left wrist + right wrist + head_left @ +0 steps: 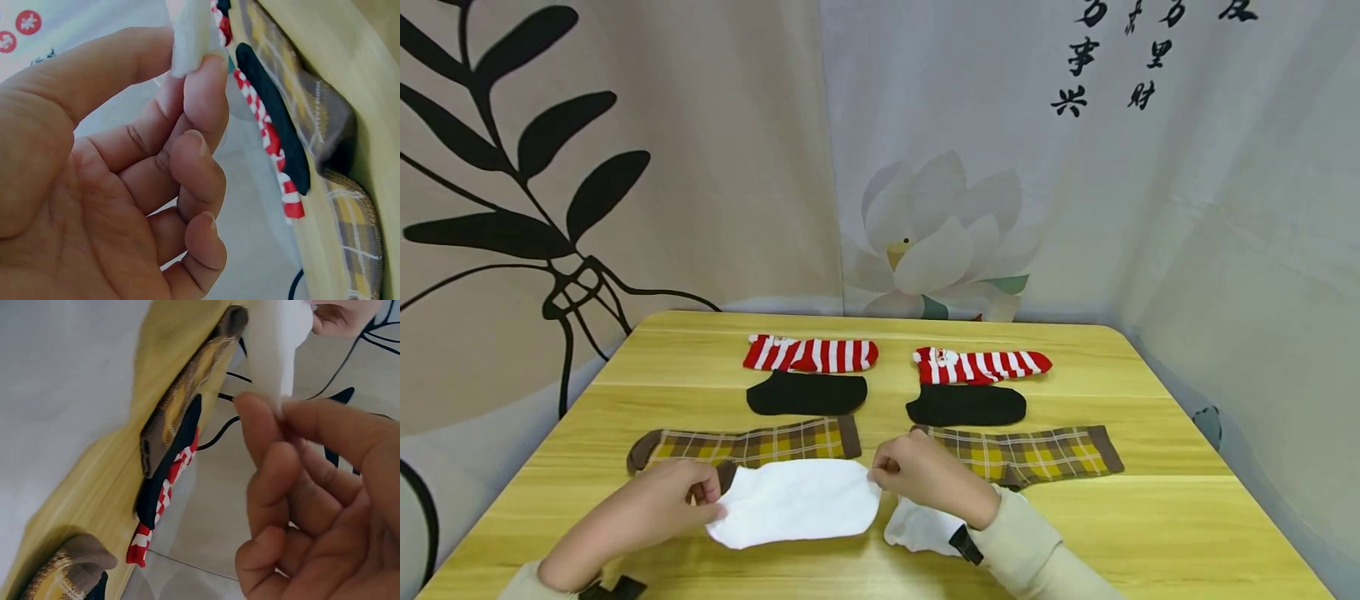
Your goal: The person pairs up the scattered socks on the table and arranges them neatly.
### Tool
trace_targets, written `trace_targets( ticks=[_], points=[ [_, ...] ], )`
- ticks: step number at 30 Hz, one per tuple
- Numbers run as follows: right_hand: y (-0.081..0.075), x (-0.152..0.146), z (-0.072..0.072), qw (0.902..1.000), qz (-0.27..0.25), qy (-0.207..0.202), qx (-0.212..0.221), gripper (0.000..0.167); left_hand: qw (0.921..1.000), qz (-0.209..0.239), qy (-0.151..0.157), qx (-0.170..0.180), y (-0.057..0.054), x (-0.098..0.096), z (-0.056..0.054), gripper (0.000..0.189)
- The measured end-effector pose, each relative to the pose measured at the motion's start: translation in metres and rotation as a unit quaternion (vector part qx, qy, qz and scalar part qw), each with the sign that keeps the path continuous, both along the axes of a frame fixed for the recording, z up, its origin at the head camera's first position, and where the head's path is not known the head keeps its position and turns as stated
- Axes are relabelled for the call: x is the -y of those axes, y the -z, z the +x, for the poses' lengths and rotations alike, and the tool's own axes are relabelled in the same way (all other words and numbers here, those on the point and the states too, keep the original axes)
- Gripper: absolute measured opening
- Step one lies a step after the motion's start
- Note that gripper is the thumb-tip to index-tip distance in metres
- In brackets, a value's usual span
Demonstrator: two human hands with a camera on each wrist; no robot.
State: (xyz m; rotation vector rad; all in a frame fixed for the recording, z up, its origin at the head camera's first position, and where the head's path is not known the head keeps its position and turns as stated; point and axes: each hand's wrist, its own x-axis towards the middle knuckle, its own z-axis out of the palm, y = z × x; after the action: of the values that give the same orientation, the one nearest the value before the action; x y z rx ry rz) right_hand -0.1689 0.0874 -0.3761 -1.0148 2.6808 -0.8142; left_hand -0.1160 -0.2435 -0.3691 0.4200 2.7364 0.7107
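Striped socks (810, 356), black socks (807, 393), plaid socks (1030, 455): laid out. Apparently outstanding: white sock (797, 504), pinched by left hand (662, 500) and right hand (931, 475) fingers above near table (1187, 533); second white sock (922, 527), near right.

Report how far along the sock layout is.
Apparently done: two red-and-white striped socks, two black socks and two plaid socks lie in rows on the table. In hand: the left hand and right hand pinch a white sock. Remaining, probably: setting it down and aligning the second white sock, which lies partly hidden.
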Motion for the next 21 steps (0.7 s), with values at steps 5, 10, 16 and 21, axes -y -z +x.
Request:
trace_targets(
  ticks=[5,10,16,21],
  points=[
    [-0.007,-0.007,0.005,0.9990,-0.041,0.014,0.010,0.008,0.9993,0.031,0.019,0.007,-0.005,-0.001,0.003,0.020],
    [-0.014,-0.020,0.013,0.9983,-0.047,0.017,0.029,0.008,0.9976,0.059,0.032,0.019,-0.004,-0.008,0.007,0.019],
    [-0.017,-0.042,0.024,0.9972,-0.035,0.017,0.064,0.007,0.9950,0.077,0.053,0.034,0.000,-0.027,0.015,0.018],
    [-0.016,-0.061,0.034,0.9968,-0.025,0.012,0.075,0.006,0.9925,0.087,0.081,0.032,0.004,-0.045,0.021,0.015]
  ],
)
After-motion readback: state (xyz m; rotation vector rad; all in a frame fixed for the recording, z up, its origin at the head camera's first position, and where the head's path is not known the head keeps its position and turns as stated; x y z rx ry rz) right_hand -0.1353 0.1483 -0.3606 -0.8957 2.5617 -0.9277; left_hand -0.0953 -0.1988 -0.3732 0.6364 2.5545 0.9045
